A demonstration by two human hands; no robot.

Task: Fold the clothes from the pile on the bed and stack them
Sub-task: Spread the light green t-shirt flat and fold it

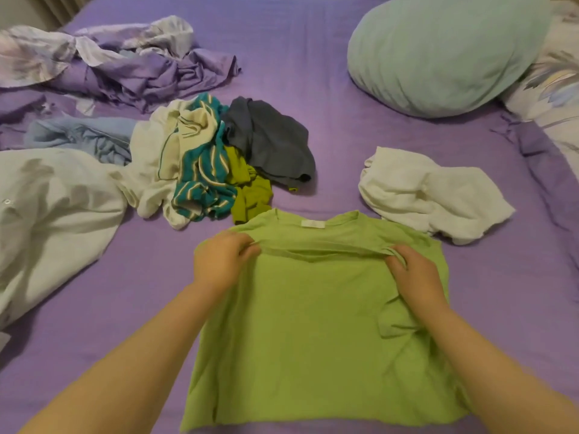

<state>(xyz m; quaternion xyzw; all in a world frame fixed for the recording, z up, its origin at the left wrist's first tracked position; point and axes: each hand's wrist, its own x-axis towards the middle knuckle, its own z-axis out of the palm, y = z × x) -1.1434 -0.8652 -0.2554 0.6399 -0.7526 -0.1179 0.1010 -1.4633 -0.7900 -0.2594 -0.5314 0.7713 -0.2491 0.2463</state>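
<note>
Now both hands pinch the green shirt's (313, 324) fabric just below the collar, left hand (219, 261) and right hand (416, 274) apart, the shirt flat on the bed (329, 126) before the pile (219, 161). Uneven pulling would probably skew the fold.

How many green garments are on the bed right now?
2. A light green shirt lies flat in front, pinched near its collar by the left hand and the right hand. An olive-green garment sits crumpled in the pile beyond it; more may be buried.
</note>
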